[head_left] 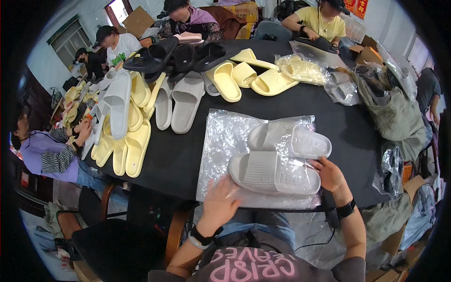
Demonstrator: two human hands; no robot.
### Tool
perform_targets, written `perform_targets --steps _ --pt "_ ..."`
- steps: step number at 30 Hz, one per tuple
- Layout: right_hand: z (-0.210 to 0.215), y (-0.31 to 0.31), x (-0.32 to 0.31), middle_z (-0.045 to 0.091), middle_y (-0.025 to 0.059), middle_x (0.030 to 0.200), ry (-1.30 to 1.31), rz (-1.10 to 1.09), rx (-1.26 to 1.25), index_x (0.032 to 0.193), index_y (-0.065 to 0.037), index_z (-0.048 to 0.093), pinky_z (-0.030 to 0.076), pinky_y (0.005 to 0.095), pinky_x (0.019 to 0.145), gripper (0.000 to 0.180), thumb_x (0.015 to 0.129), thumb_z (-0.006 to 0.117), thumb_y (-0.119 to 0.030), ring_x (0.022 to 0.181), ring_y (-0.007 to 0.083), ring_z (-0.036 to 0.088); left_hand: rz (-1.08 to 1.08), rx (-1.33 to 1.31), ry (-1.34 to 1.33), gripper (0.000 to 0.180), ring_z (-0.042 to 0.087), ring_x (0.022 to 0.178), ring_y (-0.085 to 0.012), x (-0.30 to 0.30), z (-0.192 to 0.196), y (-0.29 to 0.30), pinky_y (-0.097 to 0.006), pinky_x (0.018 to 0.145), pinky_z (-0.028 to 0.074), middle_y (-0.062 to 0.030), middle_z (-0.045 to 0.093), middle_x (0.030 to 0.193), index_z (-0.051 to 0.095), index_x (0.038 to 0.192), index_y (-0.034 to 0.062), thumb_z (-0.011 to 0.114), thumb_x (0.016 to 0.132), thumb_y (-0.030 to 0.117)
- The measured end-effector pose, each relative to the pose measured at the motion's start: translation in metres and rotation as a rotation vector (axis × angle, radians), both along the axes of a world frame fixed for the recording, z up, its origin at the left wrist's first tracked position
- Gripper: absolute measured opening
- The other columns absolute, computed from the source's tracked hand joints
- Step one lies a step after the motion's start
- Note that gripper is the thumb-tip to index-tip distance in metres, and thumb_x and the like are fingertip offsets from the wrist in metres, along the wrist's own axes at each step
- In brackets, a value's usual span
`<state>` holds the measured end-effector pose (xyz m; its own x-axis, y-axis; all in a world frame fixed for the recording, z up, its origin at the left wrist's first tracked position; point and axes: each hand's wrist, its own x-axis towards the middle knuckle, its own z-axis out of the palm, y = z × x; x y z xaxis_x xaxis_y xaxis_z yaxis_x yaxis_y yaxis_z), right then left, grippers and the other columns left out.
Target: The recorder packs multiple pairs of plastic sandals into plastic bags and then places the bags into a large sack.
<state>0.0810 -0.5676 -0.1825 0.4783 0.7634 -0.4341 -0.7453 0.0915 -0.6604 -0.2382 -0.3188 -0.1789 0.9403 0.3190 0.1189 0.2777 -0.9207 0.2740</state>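
Observation:
A pair of light grey slide slippers (pixel 260 171) lies in front of me, side by side, with the heels to the right. Clear film glints over the heel halves. Beneath the pair, clear plastic bags (pixel 218 136) lie flat on the black table. My right hand (pixel 331 175) is by the heel ends, its bent fingers closed on the edge of the clear plastic bag. Motion smears my left hand (pixel 220 199) at the lower left of the bags, near the toe of the closer slipper. Its fingers cannot be made out clearly.
Loose yellow slippers (pixel 138 145), grey slippers (pixel 188 103) and black slippers (pixel 152 56) are heaped left and beyond. Bagged yellow slippers (pixel 303 69) lie at the far right. A grey-green sack (pixel 394 113) hangs at the right edge. Several people work around the table.

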Motion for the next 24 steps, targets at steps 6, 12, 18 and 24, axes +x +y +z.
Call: perform_targets --steps 6,12,18,24 --pt "0.009 0.002 -0.004 0.051 0.0163 0.133 0.014 -0.02 0.005 0.142 -0.005 0.036 0.052 0.0441 0.095 0.047 0.103 0.04 -0.03 0.122 0.0317 0.052 0.417 0.215 0.036 0.052 0.033 0.139 -0.0373 -0.063 0.002 0.043 -0.057 0.115 0.016 -0.0202 0.039 0.148 0.046 0.14 0.0056 0.051 0.094 0.027" --pt "0.014 0.001 -0.007 0.052 0.0166 0.132 0.002 -0.018 -0.019 0.141 -0.003 0.037 0.051 0.0433 0.095 0.047 0.102 0.04 -0.03 0.123 0.0304 0.052 0.323 -0.102 -0.365 0.042 0.042 0.13 -0.042 -0.042 0.035 0.046 -0.051 0.11 0.031 -0.0253 0.042 0.143 0.05 0.132 -0.0028 0.051 0.092 0.01" --pt "0.028 -0.006 -0.02 0.06 0.01 0.125 -0.009 0.042 0.005 0.129 -0.006 0.048 0.049 0.0444 0.095 0.036 0.102 0.043 -0.03 0.12 0.0267 0.055 0.062 -0.096 -0.286 0.049 0.039 0.135 -0.0384 0.027 0.018 0.037 -0.049 0.113 0.027 -0.023 0.042 0.145 0.045 0.137 -0.0033 0.051 0.095 0.02" --pt "0.026 -0.027 -0.019 0.058 0.0079 0.127 -0.094 0.036 -0.053 0.131 -0.006 0.048 0.047 0.0396 0.094 0.038 0.1 0.047 -0.028 0.119 0.0229 0.054 0.095 0.015 -0.212 0.055 0.037 0.138 -0.0346 0.037 -0.01 0.042 -0.049 0.114 0.024 -0.0212 0.041 0.146 0.043 0.14 -0.0021 0.048 0.097 0.032"
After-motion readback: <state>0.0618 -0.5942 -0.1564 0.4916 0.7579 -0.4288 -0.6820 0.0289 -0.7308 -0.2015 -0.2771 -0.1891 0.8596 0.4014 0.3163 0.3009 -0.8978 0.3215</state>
